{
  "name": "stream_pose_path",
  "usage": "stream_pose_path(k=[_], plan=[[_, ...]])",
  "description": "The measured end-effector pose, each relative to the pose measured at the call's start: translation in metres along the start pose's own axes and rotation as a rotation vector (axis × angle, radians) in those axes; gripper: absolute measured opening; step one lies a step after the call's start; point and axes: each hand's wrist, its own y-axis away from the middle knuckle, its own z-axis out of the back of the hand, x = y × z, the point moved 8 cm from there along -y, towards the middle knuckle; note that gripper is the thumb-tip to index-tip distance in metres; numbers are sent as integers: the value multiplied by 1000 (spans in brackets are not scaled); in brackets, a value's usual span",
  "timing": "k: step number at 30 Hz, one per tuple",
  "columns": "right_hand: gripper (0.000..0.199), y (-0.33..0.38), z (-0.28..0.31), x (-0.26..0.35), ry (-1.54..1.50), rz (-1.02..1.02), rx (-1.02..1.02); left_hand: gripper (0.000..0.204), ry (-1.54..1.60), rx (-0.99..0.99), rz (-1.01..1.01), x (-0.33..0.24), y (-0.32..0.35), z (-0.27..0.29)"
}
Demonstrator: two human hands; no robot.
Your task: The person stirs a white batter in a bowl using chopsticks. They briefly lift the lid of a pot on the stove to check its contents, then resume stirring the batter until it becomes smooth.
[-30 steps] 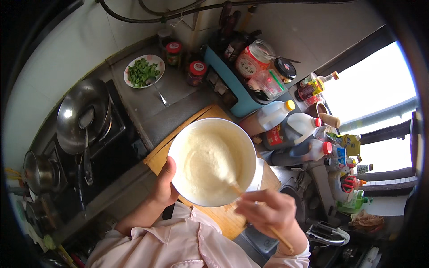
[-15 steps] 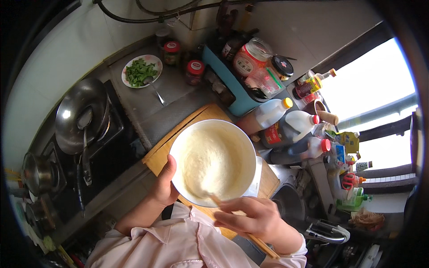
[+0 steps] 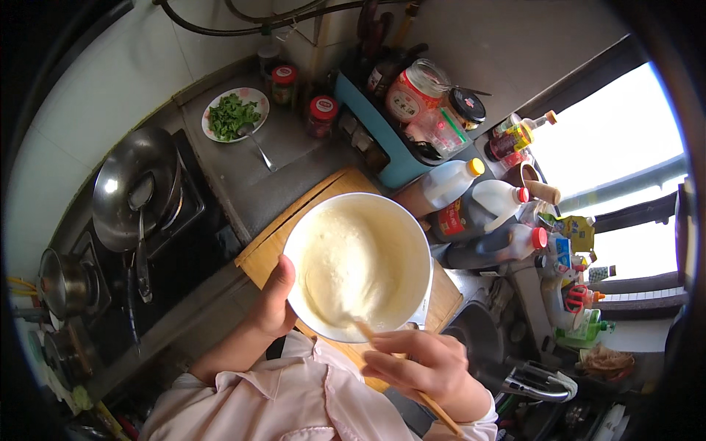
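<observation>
My left hand (image 3: 272, 303) grips the near-left rim of a white bowl (image 3: 416, 246), thumb on top. Pale, creamy batter (image 3: 334, 257) lies in the bowl, with swirl marks across its surface. My right hand (image 3: 426, 364) is closed around wooden chopsticks (image 3: 439, 414). Their tips dip into the batter at the near side of the bowl. Beneath the bowl is a wooden cutting board (image 3: 283, 231). A white flat object (image 3: 422, 314) partly shows under the bowl's right side; most of it is hidden.
Left, a wok (image 3: 121, 173) with a ladle (image 3: 143, 220) sits on the stove, near a small pot (image 3: 65, 283). A plate (image 3: 259, 98) of chopped greens (image 3: 229, 117) and a spoon stands behind. Bottles (image 3: 448, 184) and a blue rack (image 3: 382, 140) line the right, beside a sink (image 3: 474, 334).
The chopsticks and my right hand have shifted slightly right within a stirring motion. The batter's swirl pattern differs. My left hand keeps its hold on the bowl.
</observation>
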Motion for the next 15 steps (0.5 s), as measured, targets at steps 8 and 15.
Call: stream_pose_path(k=[8, 15], plan=[[21, -4, 13, -32, 262, -153, -192, 85, -65, -66, -11, 7, 3, 14], [27, -3, -7, -45, -17, -104, -201, 79, 5, -154, -6, 19, -3, 15]])
